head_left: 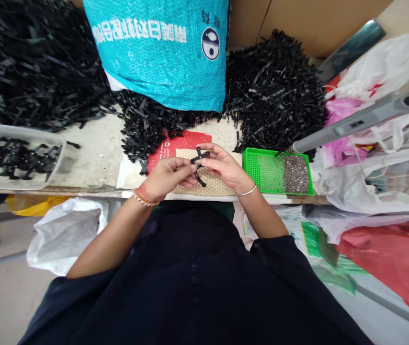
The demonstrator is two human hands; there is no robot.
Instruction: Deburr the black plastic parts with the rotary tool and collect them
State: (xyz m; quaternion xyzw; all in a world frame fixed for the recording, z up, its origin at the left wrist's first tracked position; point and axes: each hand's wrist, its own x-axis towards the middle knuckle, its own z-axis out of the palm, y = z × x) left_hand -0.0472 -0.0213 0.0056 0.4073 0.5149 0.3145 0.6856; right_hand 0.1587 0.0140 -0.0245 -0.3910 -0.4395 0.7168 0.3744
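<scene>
Between my two hands, above the work mat (pixel 211 187), is a small black plastic part (pixel 200 178) with several arms. My left hand (pixel 170 177) pinches it from the left with thumb and fingertips. From the right, my right hand (pixel 226 167) closes thumb and fingers on its upper arms. Whether it is one piece or two joined pieces I cannot tell. Under and behind the hands lies a red printed sheet (pixel 157 151). Just right of my right hand sits a green plastic tray (pixel 244 167) with small shiny metal pieces (pixel 296 173) in its right side.
Black part heaps lie at the left (pixel 32 62), centre (pixel 140 124) and right (pixel 276 91). A blue printed sack (pixel 161 57) stands behind. A clear bin (pixel 59 167) holds black parts. A grey pole (pixel 351 124) slants in beside plastic bags (pixel 380 177).
</scene>
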